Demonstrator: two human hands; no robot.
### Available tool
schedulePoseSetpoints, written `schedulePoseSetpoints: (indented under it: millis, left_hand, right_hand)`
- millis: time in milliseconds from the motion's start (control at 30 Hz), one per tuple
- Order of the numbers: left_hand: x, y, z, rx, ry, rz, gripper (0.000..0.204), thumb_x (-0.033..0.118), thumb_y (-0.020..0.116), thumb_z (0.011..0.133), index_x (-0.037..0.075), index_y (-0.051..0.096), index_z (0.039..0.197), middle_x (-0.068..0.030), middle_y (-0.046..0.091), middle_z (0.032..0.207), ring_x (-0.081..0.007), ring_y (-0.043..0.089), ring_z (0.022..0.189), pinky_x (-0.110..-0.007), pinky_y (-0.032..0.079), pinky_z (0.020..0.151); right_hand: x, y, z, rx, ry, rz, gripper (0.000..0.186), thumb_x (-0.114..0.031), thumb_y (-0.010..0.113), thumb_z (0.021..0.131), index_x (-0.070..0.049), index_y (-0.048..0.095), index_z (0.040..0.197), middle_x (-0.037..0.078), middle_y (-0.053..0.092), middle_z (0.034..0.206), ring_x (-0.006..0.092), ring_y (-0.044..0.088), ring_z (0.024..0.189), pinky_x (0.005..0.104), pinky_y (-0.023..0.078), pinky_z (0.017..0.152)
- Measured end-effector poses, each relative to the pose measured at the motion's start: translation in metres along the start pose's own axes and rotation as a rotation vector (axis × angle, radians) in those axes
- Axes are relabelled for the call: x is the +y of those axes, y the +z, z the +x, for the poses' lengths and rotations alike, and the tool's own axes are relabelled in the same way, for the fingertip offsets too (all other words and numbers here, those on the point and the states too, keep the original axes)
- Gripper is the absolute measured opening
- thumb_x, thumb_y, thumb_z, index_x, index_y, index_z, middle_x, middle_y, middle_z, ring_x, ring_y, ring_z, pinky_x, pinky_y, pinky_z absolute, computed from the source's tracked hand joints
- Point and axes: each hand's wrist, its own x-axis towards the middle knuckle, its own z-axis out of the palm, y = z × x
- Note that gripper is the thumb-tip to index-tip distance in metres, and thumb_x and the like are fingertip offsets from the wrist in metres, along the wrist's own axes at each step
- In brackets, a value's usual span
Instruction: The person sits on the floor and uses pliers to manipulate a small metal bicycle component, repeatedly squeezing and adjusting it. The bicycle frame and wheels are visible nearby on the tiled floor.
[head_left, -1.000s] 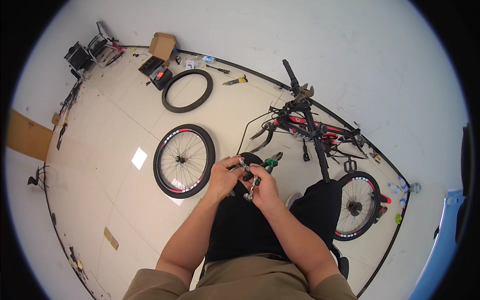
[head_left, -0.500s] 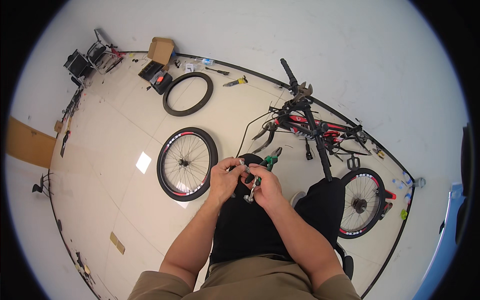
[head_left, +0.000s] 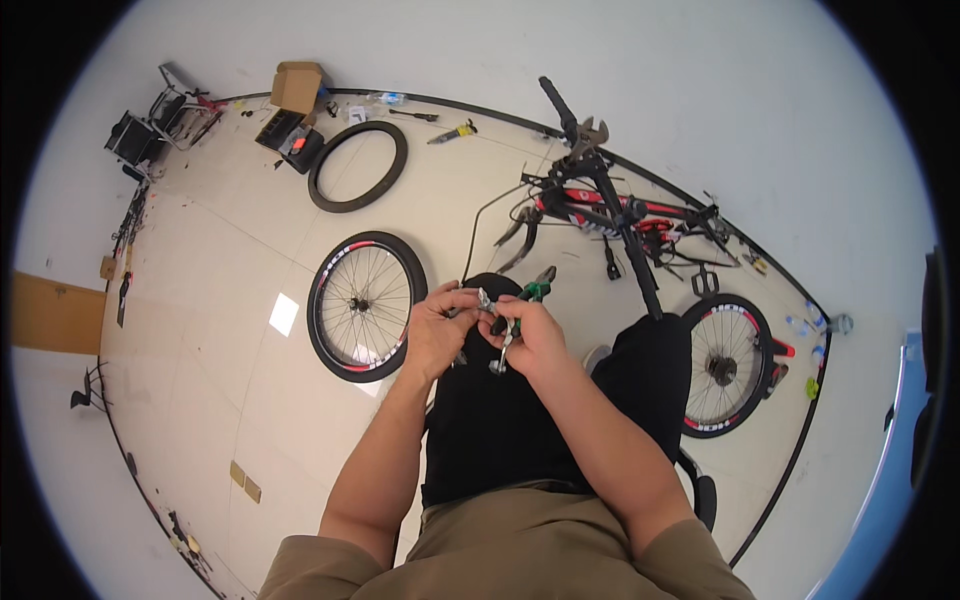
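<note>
Over my lap, my left hand (head_left: 438,328) and my right hand (head_left: 537,335) meet, fingers almost touching. My left thumb and fingers pinch a small silver metal part (head_left: 486,300), its exact kind too small to make out. Closed in my right hand is a pair of pliers (head_left: 540,285) with green-and-black handles, jaws pointing up and to the right. A second silver metal piece (head_left: 498,366) pokes out below the right fingers. My right fingertips also reach the small part between the hands.
Left of my knee lies a bicycle wheel (head_left: 415,290), with a loose tyre (head_left: 398,165) beyond it. A red-and-black bicycle frame (head_left: 660,208) lies to the right, an adjustable wrench (head_left: 588,136) by its handlebar. Another wheel (head_left: 758,350) is at the right. An open cardboard box (head_left: 297,88) stands far left.
The surroundings have shifted slightly up and to the left in view. Both hands stay together in front of me, still on the pliers and the small metal part.
</note>
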Motion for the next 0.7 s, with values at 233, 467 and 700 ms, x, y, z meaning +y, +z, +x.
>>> schedulePoseSetpoints:
  millis: [233, 467, 700]
  left_hand:
    - [0.015, 0.009, -0.005, -0.030, -0.170, -0.178, 0.027, -0.013, 0.048, 0.083, -0.004, 0.065, 0.102, -0.0166, 0.069, 0.117, -0.0188, 0.066, 0.105, -0.030, 0.049, 0.097]
    - [-0.009, 0.005, 0.001, 0.144, -0.094, -0.404, 0.038, -0.016, 0.043, 0.079, -0.004, 0.070, 0.103, -0.0177, 0.069, 0.120, -0.0194, 0.065, 0.106, -0.029, 0.049, 0.098]
    - [-0.009, 0.008, 0.000, 0.089, -0.039, -0.379, 0.036, -0.015, 0.043, 0.080, -0.005, 0.072, 0.098, -0.0173, 0.068, 0.122, -0.0209, 0.064, 0.111, -0.030, 0.049, 0.100]
  right_hand:
    - [0.005, 0.005, -0.002, 0.055, -0.013, -0.043, 0.031, 0.000, 0.059, 0.089, 0.001, 0.051, 0.119, 0.019, 0.064, 0.106, 0.0310, 0.070, 0.092, 0.0441, 0.058, 0.081]
    - [0.004, 0.010, -0.007, 0.069, -0.021, -0.042, 0.028, 0.002, 0.061, 0.085, 0.005, 0.057, 0.112, 0.020, 0.063, 0.106, 0.0308, 0.070, 0.089, 0.0408, 0.059, 0.075]
    - [0.002, 0.011, -0.007, 0.092, -0.019, -0.038, 0.027, 0.002, 0.061, 0.086, 0.006, 0.057, 0.112, 0.019, 0.064, 0.104, 0.0295, 0.069, 0.086, 0.0397, 0.059, 0.071]
